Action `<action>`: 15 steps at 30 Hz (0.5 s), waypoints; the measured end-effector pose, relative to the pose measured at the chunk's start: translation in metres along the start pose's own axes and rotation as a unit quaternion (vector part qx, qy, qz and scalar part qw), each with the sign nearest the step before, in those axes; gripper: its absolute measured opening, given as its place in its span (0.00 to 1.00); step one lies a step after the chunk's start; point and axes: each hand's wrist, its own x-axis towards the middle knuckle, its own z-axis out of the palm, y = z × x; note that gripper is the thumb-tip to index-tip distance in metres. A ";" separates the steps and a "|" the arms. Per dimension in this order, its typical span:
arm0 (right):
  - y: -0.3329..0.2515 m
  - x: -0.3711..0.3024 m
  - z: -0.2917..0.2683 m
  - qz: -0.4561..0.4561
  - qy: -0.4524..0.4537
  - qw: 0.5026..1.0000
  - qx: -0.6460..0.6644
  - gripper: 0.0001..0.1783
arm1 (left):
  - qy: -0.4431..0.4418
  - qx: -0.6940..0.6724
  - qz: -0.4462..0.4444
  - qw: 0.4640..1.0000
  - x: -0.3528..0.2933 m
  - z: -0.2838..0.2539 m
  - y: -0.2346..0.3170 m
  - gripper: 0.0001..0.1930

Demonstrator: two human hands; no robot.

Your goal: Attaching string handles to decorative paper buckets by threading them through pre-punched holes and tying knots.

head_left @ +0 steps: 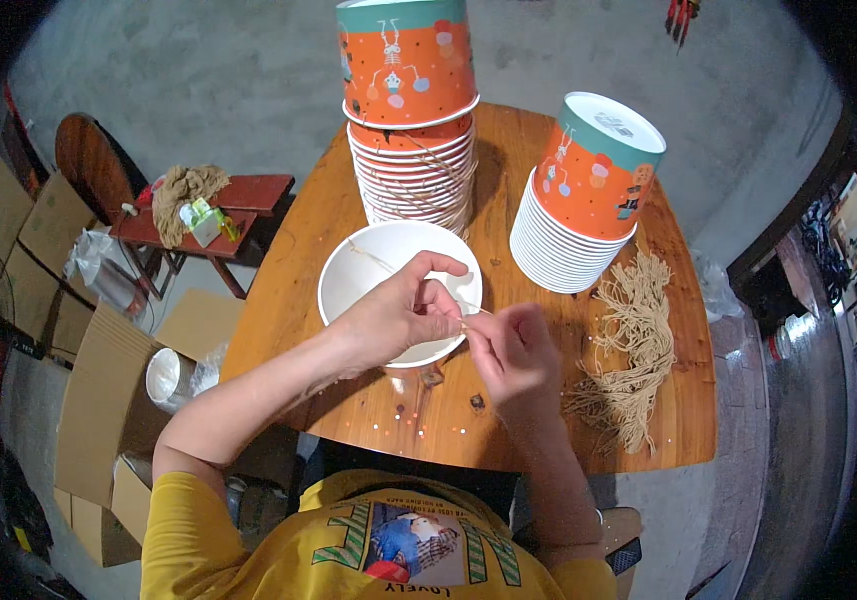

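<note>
A white paper bucket (341, 285) stands on the wooden table in front of me with its opening facing up. Over its right rim, my left hand (399, 312) pinches a thin tan paper cord (471, 308) between thumb and fingers. Close beside it, my right hand (517, 355) is closed on the same cord, its fingertips almost meeting the left ones. Another bit of cord lies across the far left of the bucket's rim. How the cord is joined to the bucket is hidden behind my fingers.
Behind the bucket rises a tall stack of orange and green buckets (409, 70), with cords hanging down its side. A second upside-down stack (599, 165) stands at the right, near a bundle of tan cords (639, 350). Cardboard boxes (109, 400) and a red bench (249, 192) are at left.
</note>
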 end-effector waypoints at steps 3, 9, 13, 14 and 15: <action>0.000 0.006 -0.002 -0.041 -0.003 0.998 -0.046 0.11 | -0.001 0.032 0.014 0.999 -0.001 0.000 -0.002 0.26; 0.021 0.010 -0.003 0.292 -0.127 0.911 0.262 0.05 | -0.012 0.076 0.031 0.997 -0.003 0.004 0.001 0.24; 0.025 0.007 -0.004 0.328 -0.108 0.855 0.387 0.05 | -0.012 0.055 0.007 0.998 -0.002 0.004 0.005 0.23; 0.024 0.005 -0.003 0.328 -0.108 0.855 0.387 0.05 | -0.011 0.044 -0.004 0.999 -0.002 0.005 0.007 0.22; 0.021 0.002 0.000 0.263 -0.069 0.901 0.338 0.05 | -0.011 0.044 -0.004 0.999 -0.001 0.004 0.005 0.22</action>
